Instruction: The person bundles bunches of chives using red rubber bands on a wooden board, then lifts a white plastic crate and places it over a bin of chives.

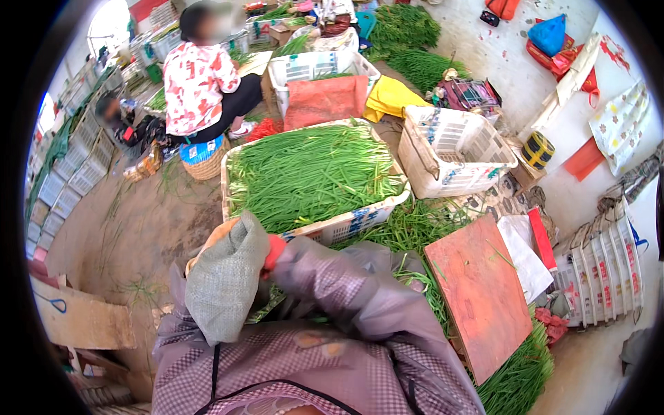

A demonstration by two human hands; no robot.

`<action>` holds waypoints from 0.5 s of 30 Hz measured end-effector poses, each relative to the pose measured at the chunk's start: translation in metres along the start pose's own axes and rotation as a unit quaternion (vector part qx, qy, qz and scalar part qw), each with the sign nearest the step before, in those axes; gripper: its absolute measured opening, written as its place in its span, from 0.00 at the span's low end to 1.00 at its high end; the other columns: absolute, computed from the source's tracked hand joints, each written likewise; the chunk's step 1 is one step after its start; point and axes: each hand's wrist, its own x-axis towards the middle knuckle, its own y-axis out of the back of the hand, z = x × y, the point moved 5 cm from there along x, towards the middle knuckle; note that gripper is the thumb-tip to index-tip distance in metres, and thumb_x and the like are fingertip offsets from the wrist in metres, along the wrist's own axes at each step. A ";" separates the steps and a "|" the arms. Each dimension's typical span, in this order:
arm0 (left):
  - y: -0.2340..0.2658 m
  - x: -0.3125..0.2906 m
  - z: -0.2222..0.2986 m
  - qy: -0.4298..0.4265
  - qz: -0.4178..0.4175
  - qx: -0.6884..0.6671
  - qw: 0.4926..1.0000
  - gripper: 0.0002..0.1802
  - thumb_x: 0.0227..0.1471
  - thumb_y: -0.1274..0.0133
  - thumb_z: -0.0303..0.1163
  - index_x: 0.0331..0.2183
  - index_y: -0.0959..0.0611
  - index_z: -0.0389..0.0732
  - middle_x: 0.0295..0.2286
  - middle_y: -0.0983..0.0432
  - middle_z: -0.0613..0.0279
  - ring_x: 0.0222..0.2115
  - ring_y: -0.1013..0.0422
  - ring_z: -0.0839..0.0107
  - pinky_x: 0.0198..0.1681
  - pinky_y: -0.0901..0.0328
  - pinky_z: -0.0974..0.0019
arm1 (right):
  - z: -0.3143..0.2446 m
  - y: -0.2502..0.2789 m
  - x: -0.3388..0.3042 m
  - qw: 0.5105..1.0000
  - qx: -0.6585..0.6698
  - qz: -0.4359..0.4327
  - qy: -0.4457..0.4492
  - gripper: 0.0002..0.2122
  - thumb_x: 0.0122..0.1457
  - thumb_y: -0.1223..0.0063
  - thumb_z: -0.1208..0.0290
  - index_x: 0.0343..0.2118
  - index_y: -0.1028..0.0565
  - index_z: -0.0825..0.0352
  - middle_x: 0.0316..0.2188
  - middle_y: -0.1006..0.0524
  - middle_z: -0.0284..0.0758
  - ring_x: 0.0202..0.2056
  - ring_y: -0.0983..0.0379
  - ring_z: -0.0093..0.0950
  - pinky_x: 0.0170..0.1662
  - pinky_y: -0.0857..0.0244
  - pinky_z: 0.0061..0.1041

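Crate (377, 211) heaped with sorted stalks (311, 173), loose stalks (408, 232) left on floor; left hand (221, 238) and right hand (275, 250) sleeve-covered, grip indeterminable.

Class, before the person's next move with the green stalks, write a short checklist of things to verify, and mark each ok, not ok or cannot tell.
1. Crate holds green stalks: ok.
2. Left hand visible: not ok, mostly hidden under a grey cloth.
3. Right hand grip: cannot tell, only a red-gloved bit shows.
4. Red board bare: ok, barring a stray stalk.
5. Seated person apart from the hands: ok.
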 end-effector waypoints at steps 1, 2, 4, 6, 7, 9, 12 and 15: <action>0.010 0.018 -0.012 0.002 -0.072 -0.098 0.993 0.28 0.53 0.43 0.34 0.54 0.30 0.38 0.47 0.28 0.60 0.45 0.31 0.73 0.52 0.38 0.69 | -0.033 0.006 -0.012 0.999 0.002 0.045 0.017 0.15 0.59 0.51 0.57 0.37 0.23 0.65 0.35 0.21 0.37 0.38 0.26 0.27 0.45 0.32 0.28; 0.024 0.018 -0.011 0.001 -0.120 -0.188 0.975 0.30 0.53 0.42 0.36 0.54 0.32 0.36 0.47 0.29 0.60 0.46 0.31 0.73 0.53 0.39 0.69 | -0.064 0.006 -0.018 0.996 -0.012 0.086 0.034 0.15 0.59 0.52 0.58 0.38 0.23 0.65 0.36 0.21 0.36 0.39 0.26 0.27 0.45 0.32 0.28; 0.043 0.035 -0.016 -0.040 -0.071 0.005 0.997 0.30 0.52 0.43 0.32 0.54 0.31 0.36 0.47 0.29 0.58 0.46 0.31 0.71 0.52 0.38 0.67 | -0.155 0.032 -0.087 0.968 -0.086 0.220 0.089 0.14 0.59 0.52 0.58 0.39 0.24 0.64 0.37 0.22 0.36 0.40 0.26 0.26 0.46 0.33 0.28; 0.059 0.056 -0.030 -0.059 -0.035 0.127 0.990 0.27 0.53 0.45 0.30 0.54 0.31 0.35 0.47 0.29 0.55 0.47 0.32 0.68 0.52 0.37 0.63 | -0.259 0.049 -0.197 0.902 -0.174 0.362 0.159 0.14 0.60 0.52 0.59 0.40 0.24 0.62 0.39 0.22 0.35 0.41 0.27 0.26 0.47 0.33 0.28; 0.070 0.063 -0.043 -0.046 -0.013 0.147 0.988 0.27 0.53 0.45 0.30 0.54 0.31 0.35 0.47 0.29 0.55 0.47 0.32 0.68 0.52 0.37 0.63 | -0.308 0.054 -0.257 0.856 -0.213 0.430 0.192 0.13 0.60 0.52 0.59 0.41 0.24 0.62 0.39 0.23 0.35 0.42 0.27 0.26 0.47 0.34 0.28; 0.087 0.076 -0.076 -0.017 0.033 0.185 0.982 0.27 0.53 0.46 0.29 0.54 0.31 0.34 0.48 0.29 0.54 0.47 0.32 0.69 0.52 0.37 0.63 | -0.392 0.053 -0.389 0.755 -0.266 0.546 0.247 0.13 0.60 0.52 0.60 0.42 0.24 0.61 0.41 0.23 0.34 0.43 0.28 0.26 0.48 0.34 0.29; 0.082 0.095 -0.118 0.035 0.027 0.197 0.980 0.26 0.53 0.45 0.30 0.53 0.30 0.34 0.46 0.27 0.52 0.44 0.30 0.68 0.48 0.35 0.64 | -0.469 0.028 -0.565 0.598 -0.304 0.684 0.287 0.13 0.60 0.52 0.61 0.44 0.25 0.59 0.43 0.24 0.33 0.44 0.28 0.26 0.49 0.35 0.29; 0.083 0.110 -0.156 0.038 0.032 0.288 0.956 0.24 0.52 0.45 0.31 0.51 0.27 0.34 0.45 0.25 0.51 0.42 0.27 0.66 0.46 0.33 0.64 | -0.488 0.030 -0.654 0.496 -0.293 0.771 0.271 0.13 0.60 0.53 0.62 0.46 0.25 0.58 0.45 0.25 0.33 0.46 0.29 0.26 0.50 0.36 0.29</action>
